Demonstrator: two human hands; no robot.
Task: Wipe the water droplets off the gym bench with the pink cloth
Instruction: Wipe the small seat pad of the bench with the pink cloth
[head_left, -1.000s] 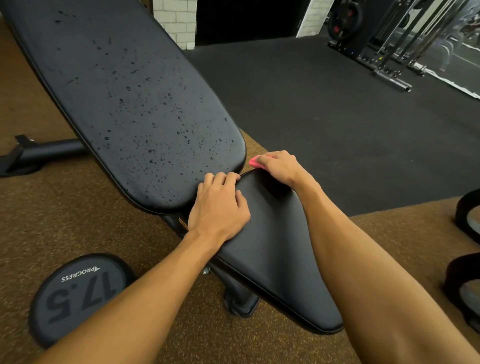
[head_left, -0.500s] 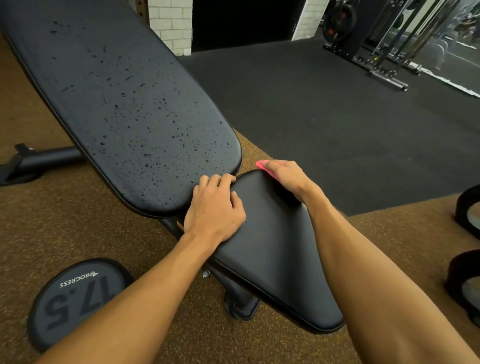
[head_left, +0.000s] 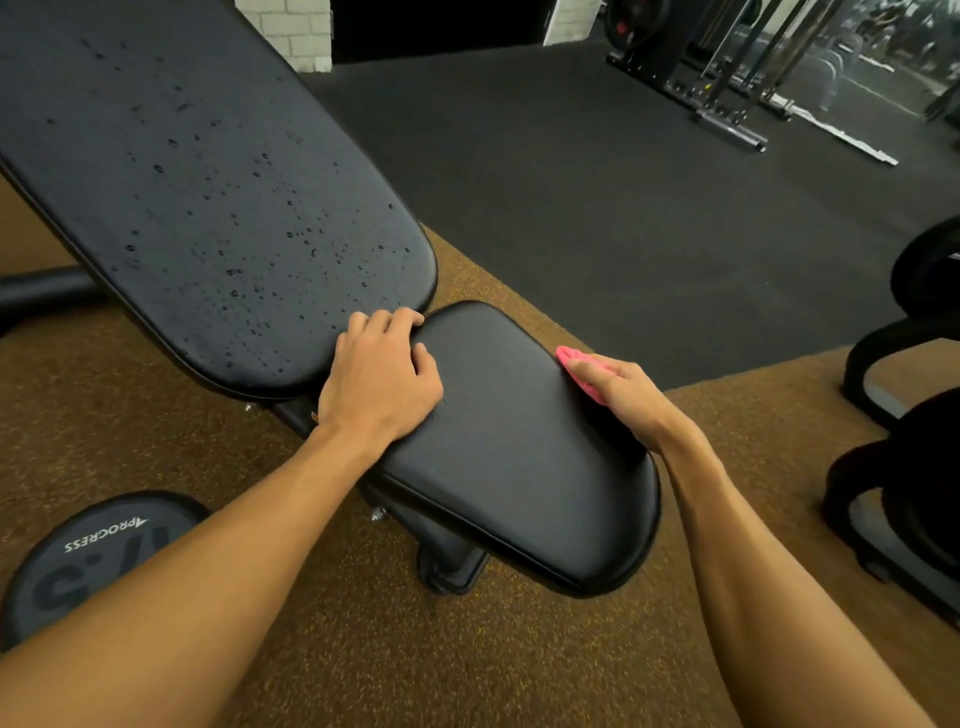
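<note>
1. Head view, the bench: a black gym bench (head_left: 322, 291) with smooth vinyl padding runs from the upper left toward the lower right. It has a long backrest pad (head_left: 208, 197) and a shorter seat pad (head_left: 519, 467), with a narrow gap between them.
2. Small water droplets (head_left: 291, 234) are scattered across the backrest pad, thickest toward its near, rounded end. The seat pad looks dry and evenly glossy.
3. The left hand (head_left: 379, 379) rests palm down on the far left corner of the seat pad. Its fingers curl over the pad's edge into the gap and grip it, while the thumb lies on top.
4. The right hand (head_left: 628, 400) is at the right edge of the seat pad and presses a small, crumpled pink cloth (head_left: 571, 358) against that edge. Its fingers lie nearly straight over the cloth, which shows beyond the fingertips and under the palm. The thumb is hidden.
5. The cloth touches only the seat pad and is well apart from the wet backrest.
6. A round dark grey weight plate (head_left: 93, 551) printed "PROGRESS" lies on the speckled brown floor (head_left: 415, 665) at the lower left, partly behind the left forearm.
7. Beyond the bench is a dark rubber mat (head_left: 623, 208), with a black metal rack (head_left: 727, 67) at the upper right.
</note>
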